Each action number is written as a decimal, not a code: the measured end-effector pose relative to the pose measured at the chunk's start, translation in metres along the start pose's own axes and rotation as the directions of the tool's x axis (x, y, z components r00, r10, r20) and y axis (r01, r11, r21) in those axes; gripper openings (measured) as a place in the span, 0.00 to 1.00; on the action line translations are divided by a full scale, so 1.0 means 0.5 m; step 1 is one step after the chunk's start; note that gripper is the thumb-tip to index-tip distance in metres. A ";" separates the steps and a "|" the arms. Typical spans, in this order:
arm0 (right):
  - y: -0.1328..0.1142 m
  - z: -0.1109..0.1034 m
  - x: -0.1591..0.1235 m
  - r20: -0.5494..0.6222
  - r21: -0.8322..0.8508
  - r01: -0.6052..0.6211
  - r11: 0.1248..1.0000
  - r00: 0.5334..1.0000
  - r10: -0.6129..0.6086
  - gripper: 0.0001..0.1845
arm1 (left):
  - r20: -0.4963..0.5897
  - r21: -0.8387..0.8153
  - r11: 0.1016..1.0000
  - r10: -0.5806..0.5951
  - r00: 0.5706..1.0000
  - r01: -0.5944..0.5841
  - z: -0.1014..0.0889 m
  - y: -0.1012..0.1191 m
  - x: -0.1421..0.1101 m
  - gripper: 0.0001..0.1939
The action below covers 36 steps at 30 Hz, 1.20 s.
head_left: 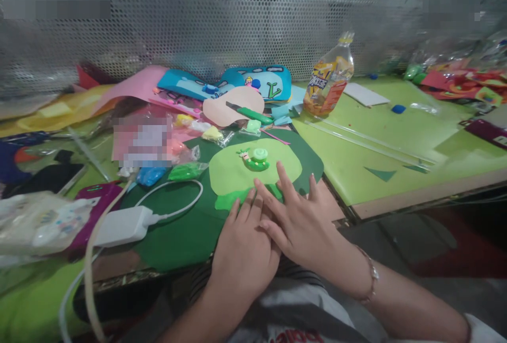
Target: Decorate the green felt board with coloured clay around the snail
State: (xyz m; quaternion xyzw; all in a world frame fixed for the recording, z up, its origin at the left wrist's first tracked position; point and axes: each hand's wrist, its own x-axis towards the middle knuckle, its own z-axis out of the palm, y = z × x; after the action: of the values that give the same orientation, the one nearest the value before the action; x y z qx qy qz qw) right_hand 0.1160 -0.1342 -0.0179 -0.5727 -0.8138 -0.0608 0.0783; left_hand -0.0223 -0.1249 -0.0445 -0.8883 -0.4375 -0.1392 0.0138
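My left hand (243,250) lies flat at the near edge of a dark green felt sheet (178,232), fingers stretched out together. My right hand (301,216) rests partly over it, fingers spread and flat, fingertips on a light green felt oval (233,171). Both hands hold nothing. A small green clay snail (255,158) sits on the oval just beyond my right fingertips. A bright green scrap (227,200) shows under my left fingertips.
A white charger with cable (124,225), clay packets (186,170), a green craft knife (249,114) on a pink oval, blue felt pieces (261,82) and a plastic bottle (328,79) crowd the table. A perforated metal screen (237,16) stands behind.
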 end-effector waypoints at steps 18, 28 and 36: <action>0.061 0.002 -0.020 -0.058 -0.009 -0.055 0.998 0.997 0.054 0.30 | -0.019 0.008 1.000 -0.022 1.000 0.022 -0.003 0.000 -0.001 0.27; 0.072 0.009 -0.028 0.011 0.005 0.066 0.998 0.998 -0.066 0.28 | -0.026 -0.010 1.000 -0.012 1.000 0.012 -0.004 0.001 -0.002 0.27; 0.085 0.006 -0.019 0.054 0.003 0.152 0.988 0.987 -0.152 0.28 | -0.025 -0.017 0.999 -0.032 0.999 0.032 -0.002 0.003 -0.003 0.27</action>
State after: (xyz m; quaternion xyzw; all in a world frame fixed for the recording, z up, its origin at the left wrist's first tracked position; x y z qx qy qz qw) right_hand 0.1591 -0.1282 -0.0224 -0.5104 -0.8569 -0.0516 0.0513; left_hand -0.0222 -0.1270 -0.0440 -0.8794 -0.4503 -0.1541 0.0096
